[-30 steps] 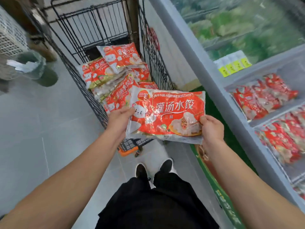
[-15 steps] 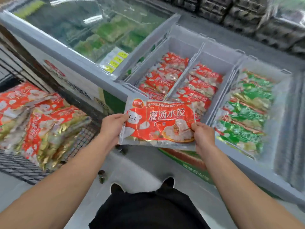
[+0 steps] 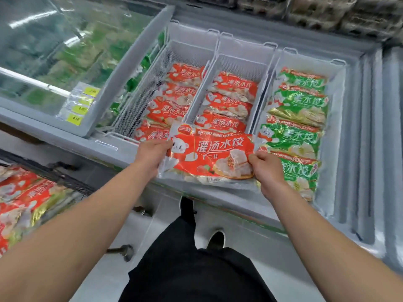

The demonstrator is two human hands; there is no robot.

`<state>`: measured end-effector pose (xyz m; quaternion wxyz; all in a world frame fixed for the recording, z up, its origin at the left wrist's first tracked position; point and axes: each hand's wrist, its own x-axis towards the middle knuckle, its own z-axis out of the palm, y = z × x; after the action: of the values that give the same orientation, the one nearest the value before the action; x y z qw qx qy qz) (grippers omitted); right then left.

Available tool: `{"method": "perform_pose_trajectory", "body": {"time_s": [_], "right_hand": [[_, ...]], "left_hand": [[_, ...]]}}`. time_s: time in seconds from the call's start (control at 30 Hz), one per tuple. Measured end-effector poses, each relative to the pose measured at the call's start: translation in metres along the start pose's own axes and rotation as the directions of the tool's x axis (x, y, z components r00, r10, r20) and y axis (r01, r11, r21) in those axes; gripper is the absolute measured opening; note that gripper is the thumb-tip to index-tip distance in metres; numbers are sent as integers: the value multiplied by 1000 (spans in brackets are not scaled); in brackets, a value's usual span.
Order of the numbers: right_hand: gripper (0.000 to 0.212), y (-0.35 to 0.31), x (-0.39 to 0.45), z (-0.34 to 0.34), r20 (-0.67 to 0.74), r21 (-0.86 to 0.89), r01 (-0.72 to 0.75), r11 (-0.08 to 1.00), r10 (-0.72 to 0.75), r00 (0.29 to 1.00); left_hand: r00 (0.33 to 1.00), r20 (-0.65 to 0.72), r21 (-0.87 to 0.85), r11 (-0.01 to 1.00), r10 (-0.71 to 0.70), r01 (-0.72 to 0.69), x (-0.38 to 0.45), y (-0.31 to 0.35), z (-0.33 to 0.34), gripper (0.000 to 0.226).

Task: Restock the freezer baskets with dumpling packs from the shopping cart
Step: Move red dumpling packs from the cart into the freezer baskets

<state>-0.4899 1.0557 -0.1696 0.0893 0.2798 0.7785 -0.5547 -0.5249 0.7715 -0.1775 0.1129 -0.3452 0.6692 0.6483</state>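
1. A person's left hand (image 3: 150, 153) and right hand (image 3: 267, 168) each clamp their fingers on a side edge of a red dumpling pack (image 3: 210, 156), held flat over the freezer's near rim (image 3: 117, 149).
2. Behind it, two wire baskets (image 3: 141, 99) hold rows of matching red packs (image 3: 229, 103); a third holds green packs (image 3: 298, 118).
3. More red packs lie in the shopping cart (image 3: 24, 199) at left.

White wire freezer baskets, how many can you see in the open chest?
3, side by side: left basket and middle basket hold red packs, right basket holds green packs. More may sit hidden under the glass lid.
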Motion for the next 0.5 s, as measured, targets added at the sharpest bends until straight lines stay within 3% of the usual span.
{"method": "perform_pose_trajectory", "body": {"time_s": [0.1, 0.23, 0.37, 0.5], "right_hand": [[28, -3, 29, 8, -37, -40, -38, 998, 37, 999], [31, -3, 70, 28, -111, -108, -103, 989, 91, 990], [39, -5, 96, 50, -140, -180, -187, 966, 163, 977], [18, -8, 110, 69, -135, -161, -255, 953, 235, 963]], "left_hand": [[995, 83, 38, 998, -57, 54, 46, 7, 17, 38], [989, 99, 125, 987, -110, 97, 89, 26, 44, 13], [988, 70, 332, 937, -138, 107, 134, 29, 69, 15], [991, 78, 488, 871, -111, 59, 159, 28, 87, 16]]}}
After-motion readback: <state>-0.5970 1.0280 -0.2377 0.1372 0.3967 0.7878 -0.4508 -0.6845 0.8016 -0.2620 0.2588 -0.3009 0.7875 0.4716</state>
